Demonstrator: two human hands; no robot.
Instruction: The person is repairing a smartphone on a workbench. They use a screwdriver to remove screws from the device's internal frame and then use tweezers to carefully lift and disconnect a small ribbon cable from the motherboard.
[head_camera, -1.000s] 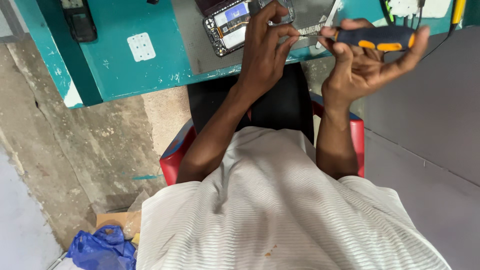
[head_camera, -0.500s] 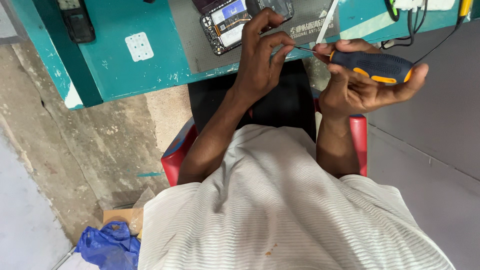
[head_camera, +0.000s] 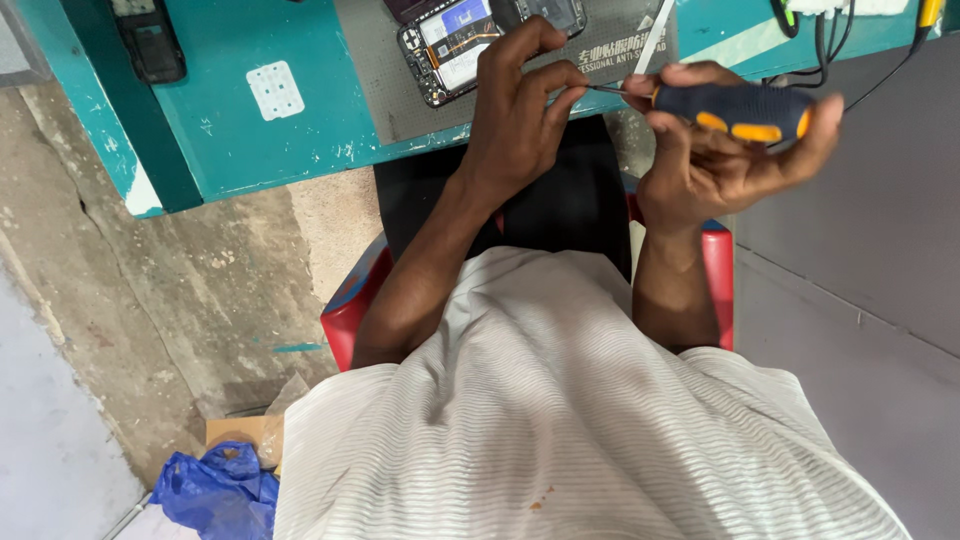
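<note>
- Since half a second ago the right hand (head_camera: 730, 150) has kept its hold on the screwdriver (head_camera: 735, 108) and sits a little further right in view; the left hand (head_camera: 520, 110) has stayed at the tool's tip.
- The right hand is clenched round the screwdriver's dark handle with orange patches, thumb on top, fingers curled beneath.
- The screwdriver lies nearly level, its thin metal shaft pointing left toward the left hand.
- The left hand pinches the end of the shaft between thumb and fingertips; whether something small sits between them cannot be told.
- Both hands hover just in front of the bench (head_camera: 300, 140), a teal top with chipped paint along its edge.
- On the bench lies a grey mat (head_camera: 400, 80), and on it an opened phone (head_camera: 450, 45) with its insides showing, just behind the left hand.
- A second dark device (head_camera: 545, 12) lies beside the phone at the top edge, partly cut off.
- A thin white strip (head_camera: 655, 35) rests tilted on the mat near the right hand.
- Further left on the bench sit a small pale square pad (head_camera: 274, 90) and a black handset (head_camera: 148, 40), well apart from the hands.
- Black cables (head_camera: 830, 45) trail over the bench's right end.
- The person wears a white ribbed shirt (head_camera: 560, 420) and sits on a red chair (head_camera: 345, 310).
- A blue bag (head_camera: 215, 490) lies on the floor at lower left, beside a piece of cardboard (head_camera: 240, 432).
</note>
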